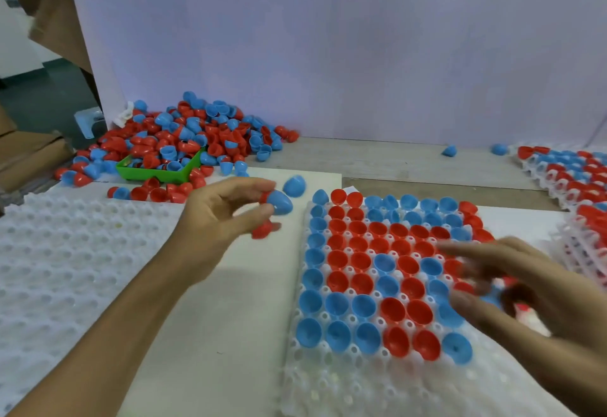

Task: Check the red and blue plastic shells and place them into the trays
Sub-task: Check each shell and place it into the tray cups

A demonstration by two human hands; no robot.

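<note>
- Tray [331, 380], lower right of frame: most pockets hold red and blue shells; the nearest rows are bare.
- Shell pile [184, 135], upper left, spills around a green bin [154, 172]; empty tray [65, 252] at far left.
- Step, judged: feeding shells into the tray. Next move calls for passing one across and seating it in a free pocket.
- Left hand [220, 216], centre: fingers curled, pinching a blue shell [279, 201] and a red shell [262, 229].
- Right hand [512, 282] hovers over the tray, blurred; fingers spread, holding nothing that I can see.
</note>
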